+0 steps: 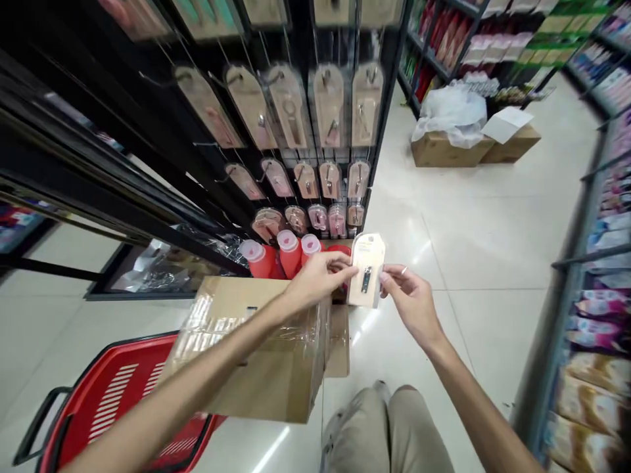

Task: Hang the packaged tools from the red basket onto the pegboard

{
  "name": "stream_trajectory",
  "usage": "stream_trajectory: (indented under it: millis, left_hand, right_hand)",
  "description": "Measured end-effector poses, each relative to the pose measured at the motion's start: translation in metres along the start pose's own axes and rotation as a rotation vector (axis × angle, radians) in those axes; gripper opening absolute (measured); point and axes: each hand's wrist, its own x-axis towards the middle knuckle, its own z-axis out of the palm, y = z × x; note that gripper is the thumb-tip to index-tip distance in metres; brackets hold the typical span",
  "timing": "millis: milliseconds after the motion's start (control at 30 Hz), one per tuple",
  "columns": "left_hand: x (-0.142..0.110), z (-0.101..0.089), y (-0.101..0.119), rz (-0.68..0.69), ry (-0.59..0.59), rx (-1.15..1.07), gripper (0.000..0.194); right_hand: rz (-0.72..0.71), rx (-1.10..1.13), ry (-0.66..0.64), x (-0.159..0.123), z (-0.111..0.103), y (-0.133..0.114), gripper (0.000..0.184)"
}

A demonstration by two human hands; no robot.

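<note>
A black peg rack [276, 131] of carded items rises behind a cardboard box [266, 368] on a red basket [113, 401]. Left hand [315, 279] and right hand [411, 299] pinch the carded clipper [367, 269] by opposite edges, fingers clamped; holding it level keeps its hang-hole clear.

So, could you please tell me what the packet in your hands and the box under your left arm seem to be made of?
The packet looks like matt beige card, with a small metal item, probably under clear plastic. The box looks like brown cardboard, with glossy clear tape wrinkling across its top.
</note>
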Motion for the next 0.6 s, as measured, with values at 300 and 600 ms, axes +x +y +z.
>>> stream_trajectory:
  millis: [300,600]
  left_hand:
    - [0.016,0.016,-0.048,0.306,-0.024,0.495,0.022]
    - [0.023,0.002,-0.064,0.290,-0.035,0.280,0.023]
  right_hand:
    - [-0.269,-0.007,0.019,0.007,-0.009,0.115,0.029]
    - [-0.430,-0.015,0.097,0.035,0.007,0.102,0.034]
